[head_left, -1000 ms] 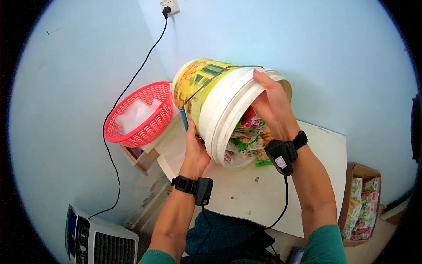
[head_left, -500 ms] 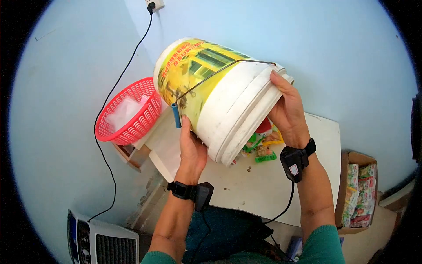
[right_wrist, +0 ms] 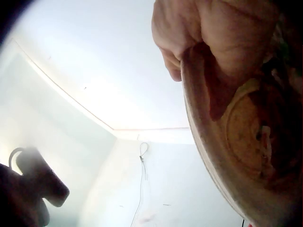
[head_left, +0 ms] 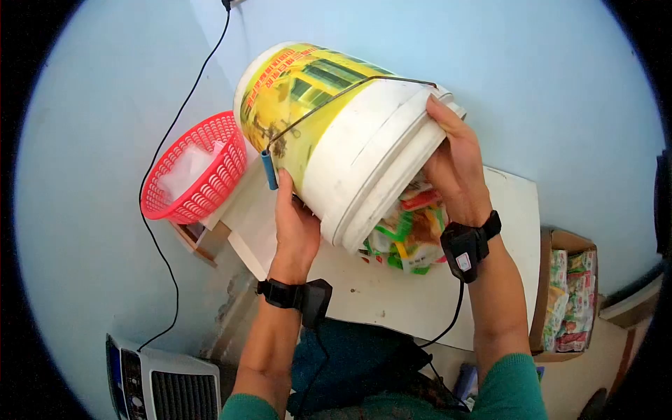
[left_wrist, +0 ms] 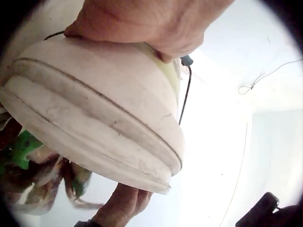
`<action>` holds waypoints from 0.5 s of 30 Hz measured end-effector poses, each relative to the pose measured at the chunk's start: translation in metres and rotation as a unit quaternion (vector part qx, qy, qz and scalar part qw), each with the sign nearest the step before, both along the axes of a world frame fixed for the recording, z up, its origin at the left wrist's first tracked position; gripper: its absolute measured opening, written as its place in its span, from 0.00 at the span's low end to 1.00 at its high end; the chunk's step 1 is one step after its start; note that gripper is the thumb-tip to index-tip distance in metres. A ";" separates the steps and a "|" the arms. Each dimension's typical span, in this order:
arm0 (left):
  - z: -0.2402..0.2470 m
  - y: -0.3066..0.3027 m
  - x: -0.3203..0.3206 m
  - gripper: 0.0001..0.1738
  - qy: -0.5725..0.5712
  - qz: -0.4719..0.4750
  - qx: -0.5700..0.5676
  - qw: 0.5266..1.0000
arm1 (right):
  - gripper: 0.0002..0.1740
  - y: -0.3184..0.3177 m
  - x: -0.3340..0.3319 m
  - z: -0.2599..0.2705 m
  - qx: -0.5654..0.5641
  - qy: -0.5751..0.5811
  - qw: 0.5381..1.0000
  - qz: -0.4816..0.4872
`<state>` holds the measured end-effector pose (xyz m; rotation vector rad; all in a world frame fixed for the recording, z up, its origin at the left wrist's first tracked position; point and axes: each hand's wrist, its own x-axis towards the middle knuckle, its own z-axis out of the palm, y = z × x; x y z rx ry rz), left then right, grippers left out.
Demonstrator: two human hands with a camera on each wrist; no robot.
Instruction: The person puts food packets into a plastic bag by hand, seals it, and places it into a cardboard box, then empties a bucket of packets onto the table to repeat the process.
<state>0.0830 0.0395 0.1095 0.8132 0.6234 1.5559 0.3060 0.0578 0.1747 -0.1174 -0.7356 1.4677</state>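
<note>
A white plastic bucket with a yellow printed label is tipped on its side above the table, its mouth facing down and toward me. My right hand grips the rim, thumb outside and fingers inside, as the right wrist view also shows. Lower on the near side, my left hand holds the bucket wall with the thumb lying up along it; its other fingers are hidden beneath. Colourful snack packets, blurred, spill from the mouth over the table. The wire handle with its blue grip lies against the bucket's side.
A white table stands below the bucket. To the left is a red plastic basket holding clear plastic bags. A cardboard box of packets sits at the right. Black cables run from both wrist cameras.
The bucket has been tipped further mouth-down and shifted slightly left and up in view, both hands moving with it. More packets now show below the mouth.
</note>
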 end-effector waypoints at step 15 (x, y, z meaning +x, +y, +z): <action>-0.004 -0.008 0.002 0.34 -0.011 0.023 -0.004 1.000 | 0.20 -0.011 0.003 -0.010 0.012 -0.008 1.000 -0.009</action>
